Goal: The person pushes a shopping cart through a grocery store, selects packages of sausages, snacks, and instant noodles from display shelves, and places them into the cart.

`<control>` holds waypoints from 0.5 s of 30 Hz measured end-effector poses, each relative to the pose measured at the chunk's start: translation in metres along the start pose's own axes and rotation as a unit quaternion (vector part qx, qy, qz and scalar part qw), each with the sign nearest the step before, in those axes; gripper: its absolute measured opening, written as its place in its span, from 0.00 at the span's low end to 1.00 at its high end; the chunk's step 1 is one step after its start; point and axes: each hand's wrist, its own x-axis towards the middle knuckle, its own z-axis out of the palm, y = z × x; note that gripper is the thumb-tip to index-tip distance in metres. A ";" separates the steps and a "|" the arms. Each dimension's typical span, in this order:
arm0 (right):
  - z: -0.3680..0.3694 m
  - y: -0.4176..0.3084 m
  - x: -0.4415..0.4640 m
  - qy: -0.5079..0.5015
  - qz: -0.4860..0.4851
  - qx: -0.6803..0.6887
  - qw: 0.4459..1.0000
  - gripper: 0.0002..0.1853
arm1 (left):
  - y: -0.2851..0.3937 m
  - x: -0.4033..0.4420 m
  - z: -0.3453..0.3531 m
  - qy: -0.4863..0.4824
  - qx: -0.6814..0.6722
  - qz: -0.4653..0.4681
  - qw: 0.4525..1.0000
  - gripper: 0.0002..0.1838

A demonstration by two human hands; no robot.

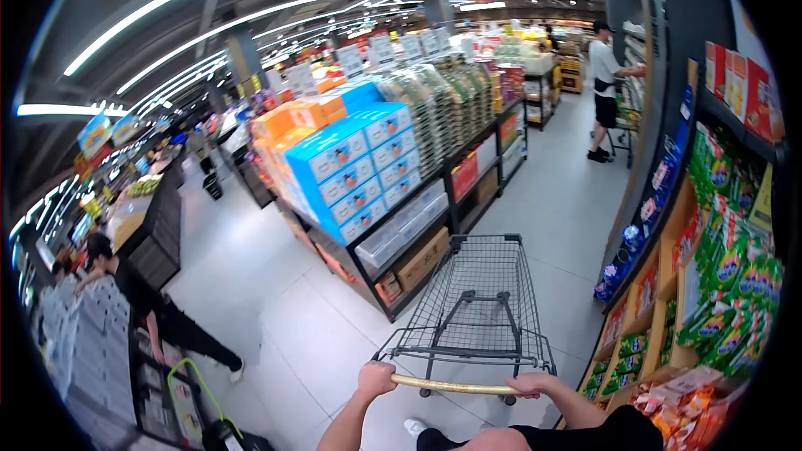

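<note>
At the far left, a person in black clothes (134, 284) leans over a pile of grey boxes (79, 342), and near this person's legs there is a bright green handle (196, 367). Behind them stands a dark display stand (154, 234). In the middle, a long shelf (447, 200) carries orange boxes (288, 119), blue boxes (355, 167) and many stacked packs (434, 108); on its lower level is a brown carton (423, 259). The left hand (378, 377) is closed round the left end of a yellowish bar (455, 385), which is the handle of the shopping cart (472, 309). This cart is on the pale tiled floor (292, 309), directly in front of the wearer, just beside the corner of the long shelf. The right hand (532, 384) is wrapped on the right end of the same bar, well apart from the left hand; how tightly its fingers press, I cannot tell. Farther away, a person in a white top (603, 75) stands beside another cart (622, 129) and reaches to a shelf. At the right side, the wall shelves hold blue packs (647, 213), green packs (731, 259), red boxes (739, 88) and, lower, orange packets (689, 413)
</note>
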 end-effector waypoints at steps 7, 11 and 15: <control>0.006 0.037 -0.002 -0.115 0.028 -0.025 0.993 0.29 | 0.045 -0.065 -0.005 0.009 -0.025 -0.039 0.999 0.04; 0.013 0.034 -0.013 -0.111 0.015 -0.057 0.992 0.30 | 0.063 -0.087 -0.017 -0.009 -0.013 -0.072 0.997 0.04; 0.023 0.036 -0.020 -0.084 0.010 -0.079 0.993 0.31 | 0.070 -0.107 -0.011 -0.001 -0.014 -0.071 0.997 0.04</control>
